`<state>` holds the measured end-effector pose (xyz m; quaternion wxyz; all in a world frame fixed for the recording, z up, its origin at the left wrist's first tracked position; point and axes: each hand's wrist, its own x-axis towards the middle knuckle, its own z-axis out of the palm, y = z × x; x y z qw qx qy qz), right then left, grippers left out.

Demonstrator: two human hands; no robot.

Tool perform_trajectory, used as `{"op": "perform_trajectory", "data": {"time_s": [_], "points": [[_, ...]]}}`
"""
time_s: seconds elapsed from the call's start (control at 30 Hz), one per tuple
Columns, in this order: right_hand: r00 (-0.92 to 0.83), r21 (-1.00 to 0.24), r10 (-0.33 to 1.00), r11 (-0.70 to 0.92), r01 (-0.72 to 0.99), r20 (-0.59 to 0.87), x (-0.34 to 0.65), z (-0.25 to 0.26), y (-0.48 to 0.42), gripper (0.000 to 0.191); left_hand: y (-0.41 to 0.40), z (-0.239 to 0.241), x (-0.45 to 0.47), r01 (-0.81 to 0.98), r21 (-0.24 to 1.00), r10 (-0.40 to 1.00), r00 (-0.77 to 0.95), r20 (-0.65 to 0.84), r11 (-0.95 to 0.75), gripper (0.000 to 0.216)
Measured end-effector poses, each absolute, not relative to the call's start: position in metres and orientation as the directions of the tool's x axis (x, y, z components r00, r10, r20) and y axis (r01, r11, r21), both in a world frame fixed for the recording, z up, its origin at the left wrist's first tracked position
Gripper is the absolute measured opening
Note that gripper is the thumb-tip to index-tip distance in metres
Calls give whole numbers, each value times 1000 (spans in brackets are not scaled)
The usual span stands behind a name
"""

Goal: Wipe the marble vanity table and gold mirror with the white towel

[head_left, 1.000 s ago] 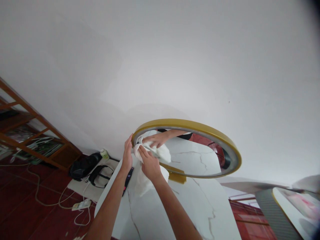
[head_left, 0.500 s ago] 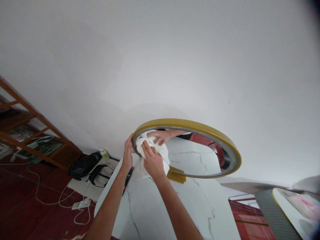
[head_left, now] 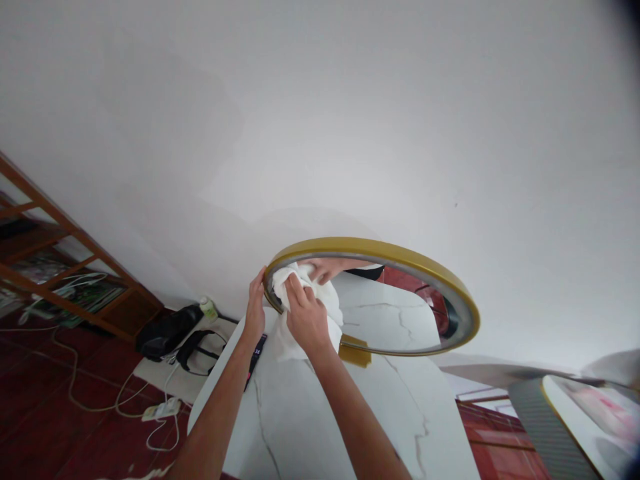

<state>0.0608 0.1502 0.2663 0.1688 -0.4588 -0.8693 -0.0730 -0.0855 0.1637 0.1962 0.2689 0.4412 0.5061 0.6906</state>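
A round mirror point(head_left: 390, 313) with a gold frame stands on a gold base point(head_left: 355, 351) on the white marbled table point(head_left: 400, 413). My left hand point(head_left: 256, 310) grips the mirror's left edge, fingers at the frame. With my right hand point(head_left: 307, 317) I press a white cloth point(head_left: 327, 310) against the left part of the glass. The cloth is bunched under my fingers and hangs down toward the tabletop. In the glass the reflection of my hand and the cloth shows. Behind my left forearm lies a dark phone-like object point(head_left: 257, 360), partly hidden.
A wooden shelf unit point(head_left: 75, 253) stands at the left. On a low surface beside the table are a black bag point(head_left: 167, 330), a small bottle point(head_left: 208, 308) and a power strip point(head_left: 161, 409) with cables. A ribbed grey cabinet point(head_left: 555, 427) is at the right.
My right hand and the cloth have shifted very slightly on the mirror's left side. My left hand keeps its place on the frame.
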Motion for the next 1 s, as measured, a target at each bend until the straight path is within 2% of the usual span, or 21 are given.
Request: {"op": "perform_trajectory", "data": {"time_s": [0.17, 0.37, 0.5, 0.6, 0.83, 1.0], "points": [[-490, -32, 777, 545, 838, 395, 57, 274, 152, 62, 165, 194, -87, 73, 934, 818, -462, 342, -349, 46], [-537, 56, 782, 550, 834, 318, 53, 220, 149, 60, 163, 197, -85, 114, 932, 828, -430, 359, -344, 45], [-537, 65, 793, 544, 837, 287, 56, 199, 147, 60, 161, 198, -84, 123, 936, 830, -436, 349, -329, 43], [-528, 49, 787, 543, 838, 318, 57, 208, 148, 62, 162, 197, -85, 126, 934, 826, -439, 354, -333, 43], [-455, -25, 771, 519, 854, 447, 56, 267, 152, 63, 165, 191, -87, 109, 933, 814, -462, 353, -342, 46], [-479, -6, 761, 535, 845, 436, 55, 254, 151, 63, 166, 191, -87, 114, 931, 810, -464, 359, -347, 46]]}}
